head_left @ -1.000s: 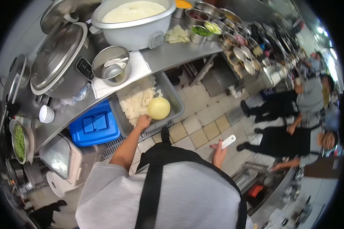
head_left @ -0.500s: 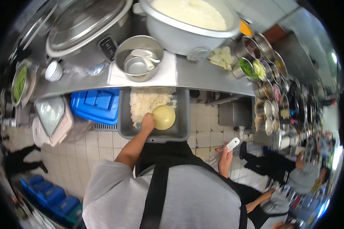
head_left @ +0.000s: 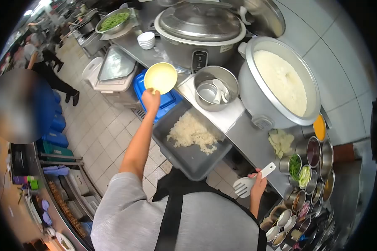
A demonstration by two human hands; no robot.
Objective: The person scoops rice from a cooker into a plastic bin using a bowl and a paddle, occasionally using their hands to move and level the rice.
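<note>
My left hand [head_left: 151, 100] is closed on the rim of a pale yellow bowl [head_left: 161, 78], held out to the left above a blue lid [head_left: 168, 99], its inside turned toward me. My right hand [head_left: 259, 187] grips a white slotted spatula [head_left: 243, 187] near my right side; its handle points up and right, its slotted head to the left. Between my arms sits a grey tub [head_left: 188, 163] with a heap of cooked white rice [head_left: 192, 131]. A steel pot [head_left: 216, 85] holding white spoons stands on a white cloth [head_left: 230, 115] beyond the tub.
A large lidded rice cooker [head_left: 201, 25] and an uncovered one full of rice [head_left: 280, 79] line the steel counter. White bowls [head_left: 146, 40] are stacked at the left. Several steel containers of toppings [head_left: 308, 180] crowd the right. Other people [head_left: 46, 62] stand farther off.
My left hand has carried the bowl from over the rice tub up and left. The view has turned. The spatula stays in my right hand, and its slotted head now shows.
</note>
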